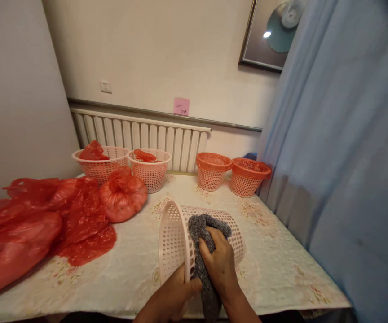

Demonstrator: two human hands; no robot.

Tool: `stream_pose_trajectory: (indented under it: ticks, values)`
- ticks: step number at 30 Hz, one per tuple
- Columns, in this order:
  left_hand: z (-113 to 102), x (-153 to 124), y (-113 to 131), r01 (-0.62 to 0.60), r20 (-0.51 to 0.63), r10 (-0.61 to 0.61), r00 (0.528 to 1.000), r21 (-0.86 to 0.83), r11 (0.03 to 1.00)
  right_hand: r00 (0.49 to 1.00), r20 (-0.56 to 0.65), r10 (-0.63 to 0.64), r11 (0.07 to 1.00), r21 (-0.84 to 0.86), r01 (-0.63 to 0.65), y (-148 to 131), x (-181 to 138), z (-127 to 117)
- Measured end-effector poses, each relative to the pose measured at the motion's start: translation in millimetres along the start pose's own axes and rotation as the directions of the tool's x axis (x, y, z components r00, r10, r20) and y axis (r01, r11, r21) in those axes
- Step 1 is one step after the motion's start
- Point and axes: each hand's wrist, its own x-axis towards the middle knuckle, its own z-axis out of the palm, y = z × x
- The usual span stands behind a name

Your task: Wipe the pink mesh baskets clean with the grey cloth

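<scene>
Left hand [179,289] is gripping the pink basket [174,241] by its rim, tipped sideways over the desk [126,289]; right hand [221,264] is bunching gray cloth [199,229] against its wall. I'm favoring steady rim, even pressure.

A pale pink, round, perforated plastic basket [174,244] lying on its side shows a smooth, softly shining finish against a dark grey, matt fabric cloth [200,251] with a rough, looped-looking pile. Thin red plastic bags [86,220] gleam nearby, glossy and crinkled. The pale, floral-patterned, cloth-like bench cover [133,269] appears mostly smooth. A long blue fabric curtain [342,134] falls in matt folds. Behind, a white ribbed radiator [143,134] has a painted-metal look, a small pink paper note [181,106] is matt, and a dark-framed picture [275,40] throws back glossy reflections.
</scene>
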Motion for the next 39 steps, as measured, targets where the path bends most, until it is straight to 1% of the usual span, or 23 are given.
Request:
stream_pose_trajectory:
  ticks: [2,4,7,10,12,14,16,18,21,22,24,26,28,29,31,33,35,37,39]
  values:
    - [3,7,7,-0.033,-0.099,0.027,0.995,-0.056,0.998,1.0,-0.002,0.008,1.0,0.022,-0.008,1,-5,1]
    - [7,12,11,-0.052,-0.155,0.039,0.987,-0.078,0.996,1.0,-0.007,0.022,0.999,0.041,-0.021,6,-6,0]
    - [10,15,12,-0.043,-0.139,0.025,0.99,-0.125,0.991,0.998,-0.013,0.062,0.997,0.041,-0.062,25,-1,-1]
    - [8,14,9,-0.023,-0.115,0.008,0.993,-0.129,0.991,0.984,-0.043,0.173,0.985,-0.012,-0.174,60,7,-3]
    - [5,14,6,-0.021,-0.111,0.008,0.994,-0.119,0.993,0.954,-0.082,0.289,0.954,-0.057,-0.294,87,9,-5]
    - [1,14,3,-0.021,-0.104,0.007,0.995,-0.127,0.992,0.912,-0.132,0.388,0.912,-0.087,-0.4,111,6,-7]
    - [-3,14,2,-0.016,-0.095,0.003,0.995,-0.131,0.991,0.879,-0.174,0.444,0.882,-0.087,-0.463,127,-2,-9]
    - [-5,15,4,-0.003,-0.081,-0.007,0.997,-0.117,0.993,0.853,-0.196,0.484,0.861,-0.067,-0.505,133,-12,-8]
    - [-6,14,8,0.021,-0.064,-0.025,0.998,-0.072,0.997,0.829,-0.219,0.515,0.847,-0.019,-0.531,124,-25,0]
    - [-7,14,9,0.027,-0.061,-0.031,0.998,-0.064,0.998,0.83,-0.223,0.511,0.851,-0.002,-0.525,117,-28,4]
    - [-7,14,8,0.033,-0.051,-0.037,0.998,-0.069,0.997,0.853,-0.218,0.473,0.877,0.028,-0.48,97,-32,10]
    - [-9,13,5,0.039,-0.05,-0.042,0.998,-0.073,0.997,0.905,-0.189,0.381,0.924,0.048,-0.379,73,-33,14]
    - [-11,12,0,0.051,-0.072,-0.053,0.996,-0.032,0.998,0.963,-0.136,0.231,0.973,0.065,-0.224,48,-32,13]
    - [-12,11,-2,0.057,-0.087,-0.057,0.995,0.005,0.998,0.984,-0.108,0.144,0.988,0.071,-0.137,36,-30,12]
    - [-13,8,-5,0.069,-0.105,-0.06,0.993,0.093,0.993,0.998,-0.065,-0.006,0.997,0.074,0.011,15,-25,10]
    - [-14,4,-8,0.083,-0.098,-0.067,0.993,0.169,0.982,0.995,-0.044,-0.085,0.995,0.058,0.087,2,-17,8]
    - [-14,-1,-11,0.101,-0.078,-0.086,0.993,0.219,0.971,0.995,-0.021,-0.095,0.994,0.044,0.096,-3,-6,6]
    - [-13,-7,-14,0.118,-0.054,-0.108,0.993,0.244,0.963,0.998,-0.005,-0.059,0.998,0.035,0.059,-1,7,5]
    - [-13,-12,-16,0.132,-0.031,-0.129,0.991,0.253,0.958,1.0,-0.013,-0.004,1.0,0.02,0.004,5,19,4]
